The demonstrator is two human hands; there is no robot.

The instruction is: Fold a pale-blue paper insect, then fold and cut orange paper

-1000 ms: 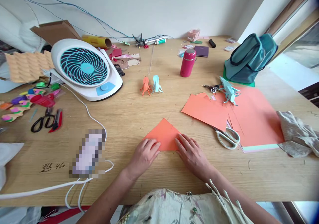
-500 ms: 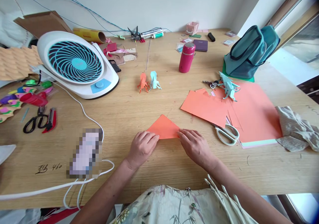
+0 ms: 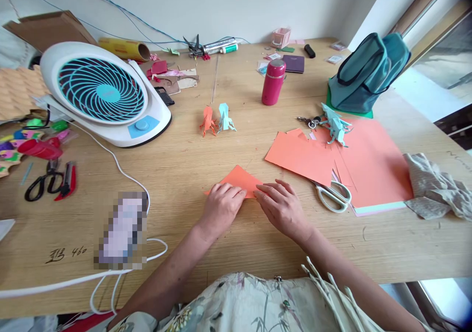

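A sheet of orange paper (image 3: 239, 175), folded into a triangle, lies flat on the table with its point facing away from me. My left hand (image 3: 223, 206) rests on its near folded edge, fingers closed together and pressing the paper down. Close beside it, my right hand (image 3: 282, 208) has its fingers closed on the right part of the same edge. Both hands hide the paper's lower corners, apart from a small tip left of my left hand. Beyond the paper stand an orange folded paper figure (image 3: 208, 120) and a light blue one (image 3: 225, 117).
White-handled scissors (image 3: 334, 197) lie partly under orange sheets (image 3: 300, 156) on the right, near another blue paper figure (image 3: 335, 125). A pink flask (image 3: 273, 82) and teal bag (image 3: 359, 78) stand behind. A fan (image 3: 106, 93) and blurred phone-like object (image 3: 121, 231) are at left.
My left hand has slid right along the folded edge, closer to my right hand. My right hand has shifted slightly left and up. The whole view has moved a little.
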